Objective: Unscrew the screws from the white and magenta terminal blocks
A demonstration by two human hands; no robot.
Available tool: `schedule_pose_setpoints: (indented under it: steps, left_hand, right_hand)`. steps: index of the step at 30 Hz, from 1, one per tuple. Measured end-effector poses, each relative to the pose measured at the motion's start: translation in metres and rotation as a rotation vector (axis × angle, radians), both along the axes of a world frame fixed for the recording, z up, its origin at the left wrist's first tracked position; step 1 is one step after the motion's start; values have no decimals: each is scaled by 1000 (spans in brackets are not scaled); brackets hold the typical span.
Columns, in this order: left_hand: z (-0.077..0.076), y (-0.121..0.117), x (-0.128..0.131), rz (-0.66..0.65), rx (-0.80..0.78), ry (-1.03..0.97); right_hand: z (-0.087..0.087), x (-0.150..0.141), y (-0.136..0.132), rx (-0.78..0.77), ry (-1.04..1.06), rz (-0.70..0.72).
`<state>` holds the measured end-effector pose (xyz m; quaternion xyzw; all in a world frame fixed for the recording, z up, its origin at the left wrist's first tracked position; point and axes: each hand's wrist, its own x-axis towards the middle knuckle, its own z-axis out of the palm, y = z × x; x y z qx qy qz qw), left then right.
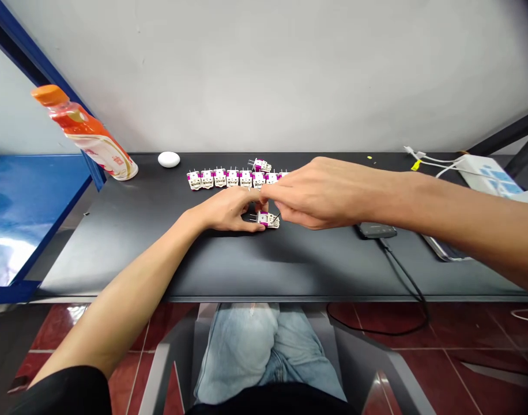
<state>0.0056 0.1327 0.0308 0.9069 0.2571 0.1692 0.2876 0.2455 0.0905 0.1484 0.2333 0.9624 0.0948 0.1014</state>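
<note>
My left hand [229, 210] rests on the black table [129, 242] with its fingers pinched on a small white and magenta plug part [268, 219] with metal pins. My right hand [318, 193] reaches in from the right, fingers closed together, meeting the left hand at the same part. What the right fingertips hold is hidden. Just behind the hands lies a row of several similar white and magenta parts [221, 178], with one more [260, 165] set behind the row.
An orange drink bottle [89, 135] leans at the back left beside a blue frame. A white oval object [169, 159] lies near it. A dark device [375, 230] with a black cable, white cables [428, 158] and a white box [489, 173] sit at the right.
</note>
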Motion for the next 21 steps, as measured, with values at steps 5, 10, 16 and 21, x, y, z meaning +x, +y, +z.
schedule_pose_setpoints:
  steps: [5,10,16,21]
  left_hand:
    - [-3,2,0,-23,4,-7]
    - [-5,2,0,-2,23,-15]
    - [0,0,1,-3,6,12]
    - [0,1,1,-24,23,-7]
  right_hand:
    - [-6,3,1,52,38,4]
    - [-9,4,3,52,102,114]
    - [-15,9,6,17,46,29]
    - [-18,13,8,-148,183,111]
